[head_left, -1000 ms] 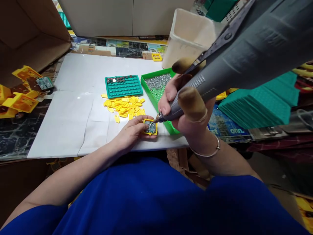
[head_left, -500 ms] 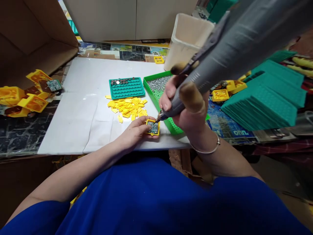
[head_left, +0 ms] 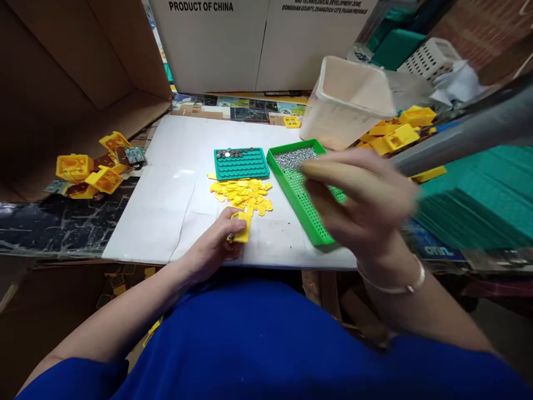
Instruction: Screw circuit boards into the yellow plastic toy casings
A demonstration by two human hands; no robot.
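My left hand (head_left: 216, 239) is closed on a small yellow plastic casing (head_left: 242, 228) near the front edge of the white board, thumb on top. A loose pile of flat yellow plastic pieces (head_left: 241, 191) lies just beyond it. My right hand (head_left: 362, 200), smeared by motion, hangs over the right side of a green tray (head_left: 310, 222); whether its fingers pinch anything is unclear. Small metal screws (head_left: 295, 158) fill the tray's far end. The grey electric screwdriver (head_left: 466, 130) is blurred behind my right hand, outside its fingers.
A teal ridged tray (head_left: 242, 166) with small round dark pieces sits behind the pile. Yellow casings (head_left: 104, 178) lie at left beside a cardboard box (head_left: 104, 66). A translucent bin (head_left: 353, 100) stands at the back. Stacked teal trays (head_left: 491, 194) are at right.
My right hand has let go of the screwdriver, which has moved up and right. The casing in my left hand has turned over, its circuit board no longer showing. The view has shifted.
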